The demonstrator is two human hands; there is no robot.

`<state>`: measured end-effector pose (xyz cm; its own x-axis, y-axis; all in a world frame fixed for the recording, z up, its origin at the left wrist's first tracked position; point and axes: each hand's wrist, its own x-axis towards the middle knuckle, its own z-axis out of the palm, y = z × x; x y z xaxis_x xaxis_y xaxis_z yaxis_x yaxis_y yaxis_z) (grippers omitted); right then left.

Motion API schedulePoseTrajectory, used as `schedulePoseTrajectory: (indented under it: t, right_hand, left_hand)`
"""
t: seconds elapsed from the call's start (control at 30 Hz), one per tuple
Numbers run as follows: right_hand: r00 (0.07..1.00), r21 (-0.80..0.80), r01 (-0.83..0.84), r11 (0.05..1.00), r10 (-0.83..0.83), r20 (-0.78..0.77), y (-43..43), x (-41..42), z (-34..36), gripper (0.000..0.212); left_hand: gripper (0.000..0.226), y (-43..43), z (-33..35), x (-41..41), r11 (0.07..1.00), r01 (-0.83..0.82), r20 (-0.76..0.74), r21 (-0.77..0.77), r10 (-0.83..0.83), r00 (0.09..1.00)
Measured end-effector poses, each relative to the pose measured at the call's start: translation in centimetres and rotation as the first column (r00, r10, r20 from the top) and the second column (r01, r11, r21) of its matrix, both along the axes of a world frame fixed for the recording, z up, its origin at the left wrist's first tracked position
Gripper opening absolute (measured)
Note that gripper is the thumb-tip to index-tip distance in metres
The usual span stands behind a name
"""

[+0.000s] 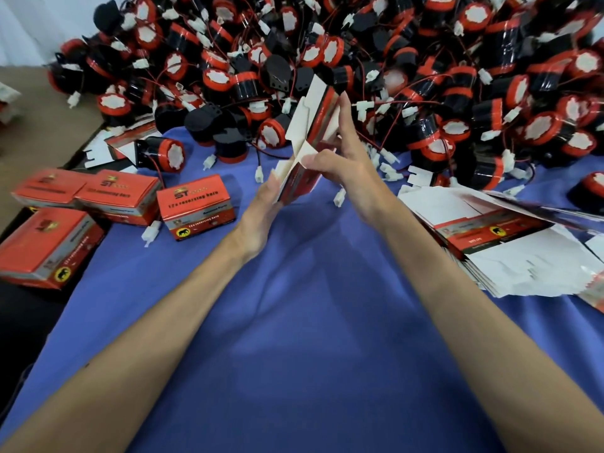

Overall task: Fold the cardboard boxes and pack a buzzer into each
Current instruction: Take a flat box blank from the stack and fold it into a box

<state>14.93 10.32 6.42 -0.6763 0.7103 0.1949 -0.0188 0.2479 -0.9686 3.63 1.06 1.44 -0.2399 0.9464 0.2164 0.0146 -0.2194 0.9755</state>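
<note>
The person holds one flattened cardboard box (307, 125) up off the counter (294, 338). It is tilted on end in front of the heap of buzzers (425, 60), with its white flaps splayed out to the left. The right hand (343, 168) has the firmer grip: its thumb lies on a white flap near the box's middle and its fingers run up the red printed face, so the box is pinched between them. The left hand (264, 204) is flat, with straight fingers pressing against the lower end of the box and curled round nothing. Blur smears that lower edge, so which flap the left fingertips meet is hard to say.

The box looks like thin printed card: very light, stiff across its panels, and ready to bend only at its creases. It is best squeezed at opposite edges to pop it into a tube. The flaps are best pushed at their creases, not mid-panel, where a dent would show. The glossy face may slip under dry fingers.

The step in hand seems to be opening the box and tucking one end shut; no buzzer is in it yet. One loose buzzer (170, 155) lies to the left, just behind the closed boxes (196, 204). A stack of flat boxes (510, 256) waits at the right.
</note>
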Motion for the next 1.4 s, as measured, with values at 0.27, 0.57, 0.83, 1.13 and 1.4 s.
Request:
schedulePoseTrajectory:
  t: [0.27, 0.57, 0.83, 1.13, 1.4]
  right_hand:
    - [0.996, 0.149, 0.080, 0.986, -0.085, 0.026, -0.4, -0.6, -0.4, 0.105]
    - [0.993, 0.193, 0.102, 0.976, -0.110, 0.031, -0.6, -1.3, -2.3, 0.100]
    - [0.954, 0.194, 0.297, 0.935, -0.301, -0.009, -1.9, -0.4, -3.6, 0.089]
    - [0.960, 0.244, 0.260, 0.934, -0.277, 0.038, -1.2, 0.0, -5.4, 0.084]
    - [0.965, 0.192, 0.257, 0.947, -0.264, 0.008, -0.5, 0.0, -6.1, 0.090]
  left_hand:
    - [0.051, 0.9, -0.3, 0.5, 0.993, -0.093, -0.350, 0.074, 0.114, 0.930]
    - [0.029, 1.2, -1.1, 0.7, 0.956, -0.252, -0.571, 0.150, 0.291, 0.767]
    - [0.065, 0.8, 0.0, 0.7, 0.954, -0.273, -0.538, 0.121, 0.294, 0.790]
    - [0.059, 1.2, 0.0, 0.0, 0.888, -0.456, -0.320, 0.061, 0.450, 0.834]
    - [0.064, 1.5, -0.2, 0.0, 0.887, -0.455, -0.418, 0.078, 0.443, 0.793]
